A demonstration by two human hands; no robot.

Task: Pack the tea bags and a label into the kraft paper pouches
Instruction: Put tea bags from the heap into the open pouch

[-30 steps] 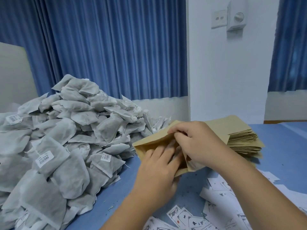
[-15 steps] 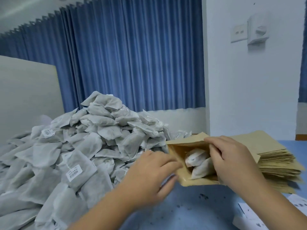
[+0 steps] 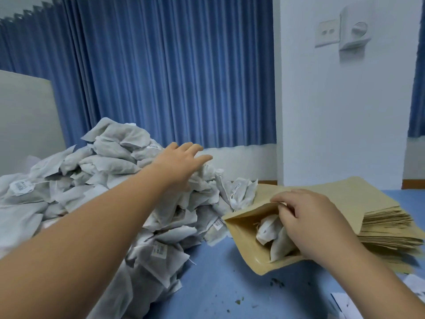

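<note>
Your left hand [image 3: 181, 162] hangs palm down over the tea bag heap [image 3: 110, 157], fingers straight and spread, with nothing showing in its grasp; the heap fills the view from 7 to 10 o'clock. Your right hand [image 3: 305, 222] pinches the upper lip of the kraft pouch [image 3: 246, 236], which lies at 4 o'clock on the blue table [image 3: 218, 284] with its mouth gaping toward 10 o'clock; packed tea bags [image 3: 269, 231] show inside.

Take bags from the top of the slope nearest the pouch, so little slides; grip them by the body, not by a paper tag, which would likely tear or tangle. Lift the pinched lip high so the mouth stays wide; feed the new bags in flat beside those inside.

Your left palm is hidden, so you cannot tell whether the fingertips touch a bag. Your right hand covers much of the pouch's inside, so neither the bag count nor whether a label is in there can be read. The label sheets [image 3: 414, 293] are cut off at 5 o'clock; the spare pouch stack [image 3: 379, 226] runs off the frame at 3 o'clock; tag print is too small to read.
</note>
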